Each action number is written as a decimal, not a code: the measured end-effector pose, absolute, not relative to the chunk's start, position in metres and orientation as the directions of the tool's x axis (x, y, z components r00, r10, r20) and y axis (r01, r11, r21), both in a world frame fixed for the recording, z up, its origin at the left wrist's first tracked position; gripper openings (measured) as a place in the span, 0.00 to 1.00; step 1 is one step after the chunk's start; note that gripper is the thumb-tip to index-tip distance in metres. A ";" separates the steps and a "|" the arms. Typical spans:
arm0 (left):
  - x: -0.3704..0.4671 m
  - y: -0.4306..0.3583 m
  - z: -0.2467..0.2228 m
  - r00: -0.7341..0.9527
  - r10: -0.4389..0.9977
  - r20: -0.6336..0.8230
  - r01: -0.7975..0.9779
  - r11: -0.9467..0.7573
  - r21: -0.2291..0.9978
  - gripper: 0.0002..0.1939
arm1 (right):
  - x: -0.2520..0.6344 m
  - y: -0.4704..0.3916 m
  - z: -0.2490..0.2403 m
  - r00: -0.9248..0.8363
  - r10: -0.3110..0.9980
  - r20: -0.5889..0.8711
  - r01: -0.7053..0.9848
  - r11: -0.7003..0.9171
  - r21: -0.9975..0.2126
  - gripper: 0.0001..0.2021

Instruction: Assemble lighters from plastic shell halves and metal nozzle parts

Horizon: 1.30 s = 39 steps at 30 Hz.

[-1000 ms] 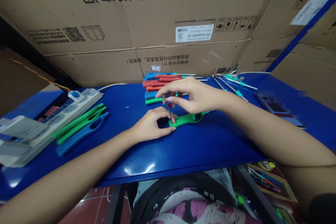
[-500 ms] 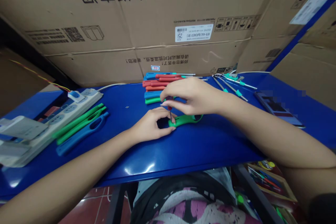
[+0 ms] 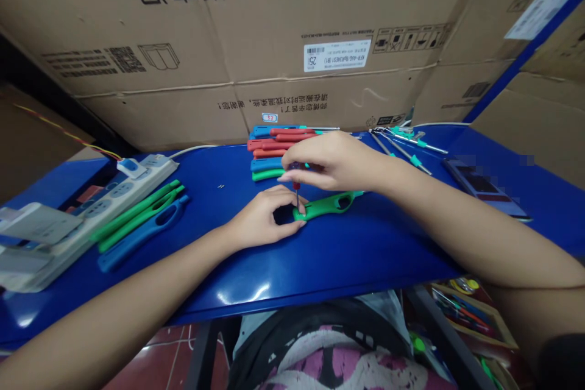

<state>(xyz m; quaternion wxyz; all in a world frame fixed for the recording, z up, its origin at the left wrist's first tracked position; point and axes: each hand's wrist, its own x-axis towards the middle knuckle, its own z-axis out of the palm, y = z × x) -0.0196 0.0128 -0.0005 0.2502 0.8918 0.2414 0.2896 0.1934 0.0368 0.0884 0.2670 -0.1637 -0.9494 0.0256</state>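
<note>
My left hand (image 3: 267, 217) pinches the near end of a green lighter handle (image 3: 320, 209) lying on the blue table, thumb on one side and fingers on the other. This handle has an oval hole towards its right end. My right hand (image 3: 331, 161) is closed around a small screwdriver (image 3: 297, 190) with a red collar. The screwdriver stands nearly upright, its tip down on the handle's left end, between my left thumb and fingers. Most of its grip is hidden by my right fingers.
Behind my hands lies a row of red, blue and green lighters (image 3: 269, 145). Thin metal rods with teal parts (image 3: 404, 146) lie to their right, near a phone (image 3: 487, 189). Green and blue handles (image 3: 146, 231) rest beside a white power strip (image 3: 98, 210). A cardboard box (image 3: 228, 24) stands behind.
My right hand has turned and lifted slightly around the screwdriver, uncovering more of the green handle's right end. My left hand keeps its place.
</note>
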 end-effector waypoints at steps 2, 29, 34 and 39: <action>-0.020 0.013 -0.001 0.715 0.579 0.391 0.301 -0.760 0.576 0.05 | 0.194 0.035 0.090 -0.822 0.299 0.485 0.259 0.954 -0.150 0.13; -0.021 0.014 -0.006 0.714 0.559 0.421 0.327 -0.798 0.506 0.06 | 0.187 0.023 0.085 -0.900 0.298 0.318 0.339 0.937 0.081 0.19; -0.021 0.013 -0.004 0.720 0.564 0.403 0.334 -0.792 0.511 0.06 | 0.189 0.019 0.093 -0.885 0.370 0.282 0.387 0.922 0.008 0.13; -0.020 0.013 -0.001 0.722 0.564 0.401 0.314 -0.783 0.537 0.06 | 0.190 0.022 0.096 -0.851 0.453 0.265 0.494 0.862 0.113 0.17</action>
